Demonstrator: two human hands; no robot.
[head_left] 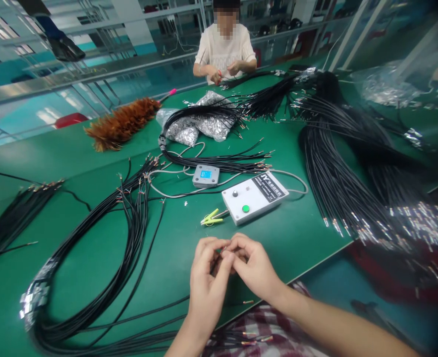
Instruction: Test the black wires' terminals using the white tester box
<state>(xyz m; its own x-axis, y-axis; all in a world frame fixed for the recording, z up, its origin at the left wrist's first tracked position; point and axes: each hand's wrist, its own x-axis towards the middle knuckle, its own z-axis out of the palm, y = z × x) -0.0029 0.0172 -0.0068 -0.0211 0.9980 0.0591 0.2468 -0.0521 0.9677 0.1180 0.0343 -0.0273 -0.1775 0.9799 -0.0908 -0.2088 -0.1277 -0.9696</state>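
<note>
My left hand (206,277) and my right hand (255,267) meet at the front of the green table, fingertips pinched together. Between them is the end of a black cable (174,304), mostly hidden by the fingers. The cable runs in from the left behind my left wrist. Just beyond my hands lies a white control box (254,197) with a green button and a black knob. A yellow-green clip (212,218) sticks out from its left side. To my left, a looped bundle of black cables (88,233) is bound with shiny silver wrap (36,297).
A small grey box with a blue screen (206,174) sits behind the control box. Bags of silver parts (215,119) and a brown feather duster (124,124) lie farther back. Thick black cable bundles (330,168) hang over the right edge. Across the table, a person (224,52) handles cables.
</note>
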